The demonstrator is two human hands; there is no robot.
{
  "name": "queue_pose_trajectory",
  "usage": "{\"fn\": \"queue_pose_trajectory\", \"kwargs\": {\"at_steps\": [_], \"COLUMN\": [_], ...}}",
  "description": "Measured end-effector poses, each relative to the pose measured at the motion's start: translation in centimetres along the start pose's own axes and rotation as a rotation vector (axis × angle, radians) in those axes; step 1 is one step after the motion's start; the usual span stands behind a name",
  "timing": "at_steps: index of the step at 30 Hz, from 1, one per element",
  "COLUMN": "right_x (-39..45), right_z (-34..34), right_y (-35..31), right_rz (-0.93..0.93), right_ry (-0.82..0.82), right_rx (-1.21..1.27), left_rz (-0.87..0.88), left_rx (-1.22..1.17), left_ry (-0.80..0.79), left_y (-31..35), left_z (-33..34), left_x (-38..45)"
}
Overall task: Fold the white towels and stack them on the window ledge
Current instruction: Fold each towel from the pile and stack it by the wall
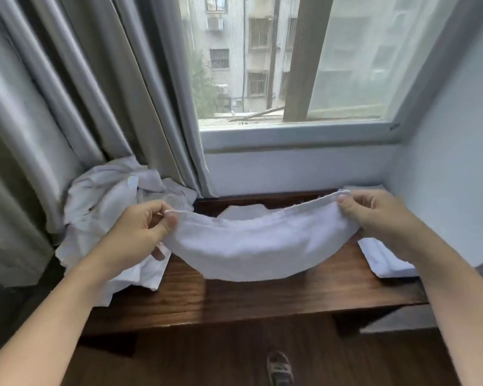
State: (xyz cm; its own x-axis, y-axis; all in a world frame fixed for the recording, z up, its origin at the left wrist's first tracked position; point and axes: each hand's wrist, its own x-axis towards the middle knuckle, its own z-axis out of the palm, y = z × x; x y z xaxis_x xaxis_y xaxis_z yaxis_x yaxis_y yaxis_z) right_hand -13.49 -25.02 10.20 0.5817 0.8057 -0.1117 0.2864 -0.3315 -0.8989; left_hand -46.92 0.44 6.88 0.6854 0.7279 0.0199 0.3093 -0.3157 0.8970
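A white towel [260, 243] hangs in a sagging curve above the dark wooden window ledge [234, 296]. My left hand [140, 229] pinches its left top corner and my right hand [379, 218] pinches its right top corner. A crumpled heap of white towels [112, 207] lies on the ledge's left end against the curtain. Folded white towels [385, 260] lie flat at the right end, partly hidden by my right wrist. Another bit of white cloth [246, 211] shows behind the held towel.
Grey curtains [67, 107] hang at the left down to the ledge. The window [290, 65] and its white frame stand behind, a pale wall [457, 162] closes the right side. A shoe [278, 369] shows on the wooden floor below.
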Motion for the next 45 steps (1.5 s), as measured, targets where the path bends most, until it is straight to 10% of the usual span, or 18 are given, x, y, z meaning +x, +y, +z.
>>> {"fn": "queue_pose_trajectory", "kwargs": {"at_steps": [11, 19, 29, 37, 45], "right_x": [5.1, 17.8, 26.7, 28.0, 27.4], "right_z": [6.6, 5.5, 10.6, 12.2, 11.1], "right_y": [13.5, 16.7, 24.3, 25.2, 26.8], "right_rz": [0.486, 0.378, 0.518, 0.607, 0.492], "right_ry": [-0.27, -0.081, 0.041, -0.027, 0.12], "right_rx": [-0.274, -0.191, -0.241, -0.147, -0.072], "left_rz": [-0.401, -0.518, -0.781, -0.993, -0.662], "left_rx": [0.326, -0.176, 0.074, -0.026, -0.052], "left_ry": [-0.417, -0.395, 0.056, 0.004, 0.259], "left_y": [-13.0, -14.6, -21.7, -21.8, -23.3], "left_z": [8.5, 8.8, 16.6, 17.8, 17.8], "left_x": [3.7, 16.0, 23.8, 25.4, 23.5]}}
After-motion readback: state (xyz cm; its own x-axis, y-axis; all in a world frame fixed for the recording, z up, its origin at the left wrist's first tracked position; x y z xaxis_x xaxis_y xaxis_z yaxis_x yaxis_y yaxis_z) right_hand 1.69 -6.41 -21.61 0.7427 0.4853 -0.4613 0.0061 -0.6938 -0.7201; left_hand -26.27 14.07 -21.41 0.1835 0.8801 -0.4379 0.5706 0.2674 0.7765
